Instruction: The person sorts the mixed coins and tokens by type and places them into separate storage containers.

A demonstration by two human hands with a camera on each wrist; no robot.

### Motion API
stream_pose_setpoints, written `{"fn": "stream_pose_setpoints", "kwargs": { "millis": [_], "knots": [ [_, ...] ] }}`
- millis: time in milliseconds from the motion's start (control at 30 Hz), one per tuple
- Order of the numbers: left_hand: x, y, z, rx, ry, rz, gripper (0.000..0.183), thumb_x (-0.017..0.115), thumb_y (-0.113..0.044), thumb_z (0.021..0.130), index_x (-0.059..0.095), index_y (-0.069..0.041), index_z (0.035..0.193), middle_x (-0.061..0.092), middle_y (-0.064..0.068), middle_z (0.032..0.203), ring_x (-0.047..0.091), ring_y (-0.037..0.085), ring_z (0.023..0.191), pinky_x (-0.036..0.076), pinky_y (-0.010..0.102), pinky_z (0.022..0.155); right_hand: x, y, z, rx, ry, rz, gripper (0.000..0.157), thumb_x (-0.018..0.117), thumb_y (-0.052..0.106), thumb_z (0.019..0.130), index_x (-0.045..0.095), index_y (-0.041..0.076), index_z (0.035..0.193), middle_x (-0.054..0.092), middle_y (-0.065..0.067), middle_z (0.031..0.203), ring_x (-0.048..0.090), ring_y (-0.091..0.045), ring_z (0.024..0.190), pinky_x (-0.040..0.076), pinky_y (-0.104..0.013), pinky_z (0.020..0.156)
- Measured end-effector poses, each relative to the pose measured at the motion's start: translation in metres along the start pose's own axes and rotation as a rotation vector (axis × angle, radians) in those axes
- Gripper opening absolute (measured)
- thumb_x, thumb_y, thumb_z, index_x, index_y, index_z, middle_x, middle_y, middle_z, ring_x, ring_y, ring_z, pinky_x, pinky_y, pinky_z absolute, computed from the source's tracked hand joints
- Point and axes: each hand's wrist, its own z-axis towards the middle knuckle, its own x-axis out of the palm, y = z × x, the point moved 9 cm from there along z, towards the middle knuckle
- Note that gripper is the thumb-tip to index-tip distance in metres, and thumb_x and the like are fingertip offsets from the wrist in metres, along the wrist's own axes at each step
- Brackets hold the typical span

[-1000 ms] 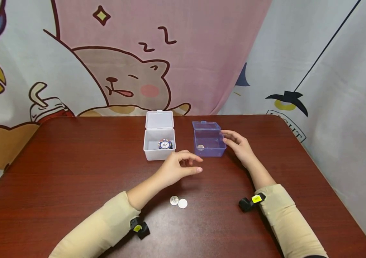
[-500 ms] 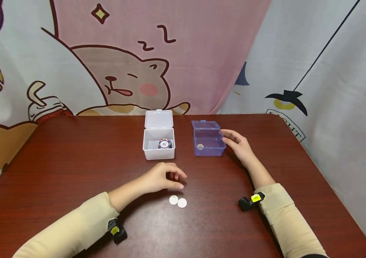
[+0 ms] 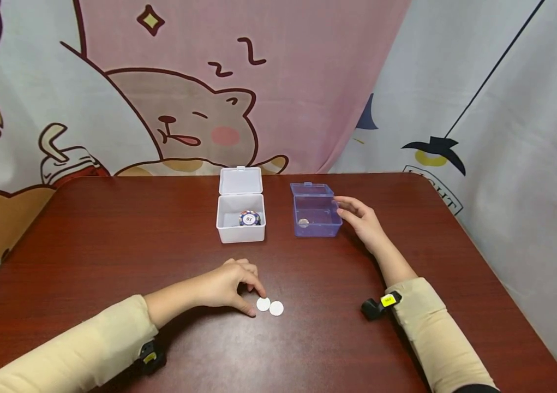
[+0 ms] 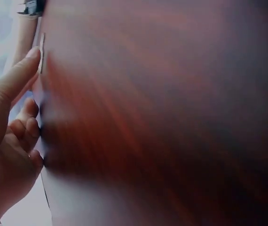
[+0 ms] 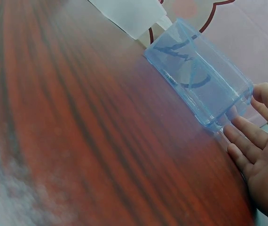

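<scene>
Two silver coins lie side by side on the brown table: a left coin [image 3: 263, 304] and a right coin [image 3: 276, 308]. My left hand [image 3: 226, 285] is at the left coin, index fingertip right at its far edge and thumb beside its near left edge. In the left wrist view, a thin coin edge [image 4: 42, 52] shows at the thumb tip. My right hand [image 3: 364, 224] rests its thumb and fingers against the right side of an open, see-through blue box [image 3: 318, 231]. Another coin [image 3: 303, 223] lies inside that box.
Left of the blue box stands a white box [image 3: 243, 234], lid raised, holding several poker chips [image 3: 250, 218] with a 10 on top. A printed curtain [image 3: 303, 109] hangs behind the table's [image 3: 332, 349] far edge.
My left hand has moved from in front of the boxes leftward and nearer, down to the coins. The right hand stays at the blue box; coins and boxes have not moved.
</scene>
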Motion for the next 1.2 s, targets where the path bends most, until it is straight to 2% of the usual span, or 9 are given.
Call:
{"fn": "stream_pose_setpoints", "kwargs": {
  "millis": [167,300,533,633,833,1000,1200],
  "knots": [
    [0.0,-0.002,-0.002,0.018,0.001,0.011,0.03,0.086,-0.029,0.067,0.074,-0.023,0.094,0.05,-0.011,0.076,0.042,0.005,0.079,0.028,0.027,0.072,-0.002,-0.004,0.002,0.0,-0.005,-0.006,0.038,0.057,0.006,0.096,0.05,-0.009,0.13,0.051,-0.027,0.132,0.044,-0.033,0.125,0.041,-0.021,0.09],
    [0.0,-0.001,-0.001,-0.006,-0.002,0.022,0.028,0.086,-0.03,0.067,0.074,-0.024,0.092,0.048,-0.012,0.074,0.041,0.005,0.078,0.028,0.027,0.072,-0.005,-0.017,0.005,-0.015,-0.011,-0.008,0.038,0.058,0.01,0.096,0.053,-0.004,0.131,0.053,-0.023,0.132,0.045,-0.029,0.124,0.041,-0.02,0.091],
    [0.002,0.002,0.002,-0.058,-0.026,0.027,0.026,0.086,-0.028,0.065,0.074,-0.026,0.087,0.047,-0.015,0.072,0.04,0.003,0.076,0.027,0.027,0.07,-0.004,-0.011,0.004,0.004,-0.003,0.012,0.039,0.056,0.007,0.096,0.049,-0.009,0.132,0.049,-0.028,0.133,0.043,-0.035,0.125,0.04,-0.018,0.09],
    [0.003,0.002,0.001,-0.06,-0.04,0.032,0.027,0.087,-0.028,0.064,0.074,-0.026,0.087,0.048,-0.015,0.072,0.04,0.003,0.076,0.027,0.027,0.07,-0.006,-0.022,0.007,0.004,-0.005,0.011,0.04,0.057,0.009,0.097,0.05,-0.006,0.133,0.05,-0.026,0.134,0.044,-0.032,0.125,0.04,-0.018,0.091],
    [0.004,0.001,0.002,-0.085,-0.067,0.028,0.025,0.087,-0.029,0.063,0.075,-0.025,0.084,0.049,-0.015,0.07,0.04,0.003,0.074,0.028,0.027,0.069,-0.005,-0.024,0.006,0.007,-0.015,0.001,0.04,0.057,0.011,0.097,0.051,-0.003,0.134,0.051,-0.023,0.134,0.045,-0.026,0.125,0.04,-0.019,0.092],
    [0.004,-0.003,0.005,-0.076,-0.063,0.027,0.022,0.087,-0.024,0.063,0.074,-0.023,0.081,0.049,-0.014,0.068,0.041,0.003,0.073,0.029,0.026,0.069,-0.006,-0.023,0.006,0.009,-0.024,0.008,0.039,0.058,0.012,0.097,0.052,-0.002,0.132,0.053,-0.022,0.133,0.047,-0.025,0.123,0.04,-0.02,0.091],
    [0.004,0.0,0.006,-0.105,-0.054,-0.01,0.019,0.087,-0.022,0.065,0.072,-0.021,0.077,0.049,-0.014,0.066,0.041,0.002,0.072,0.03,0.026,0.07,-0.004,-0.021,0.005,0.002,-0.015,0.018,0.039,0.058,0.012,0.097,0.052,-0.003,0.132,0.052,-0.023,0.132,0.047,-0.028,0.122,0.04,-0.02,0.091]
  ]
}}
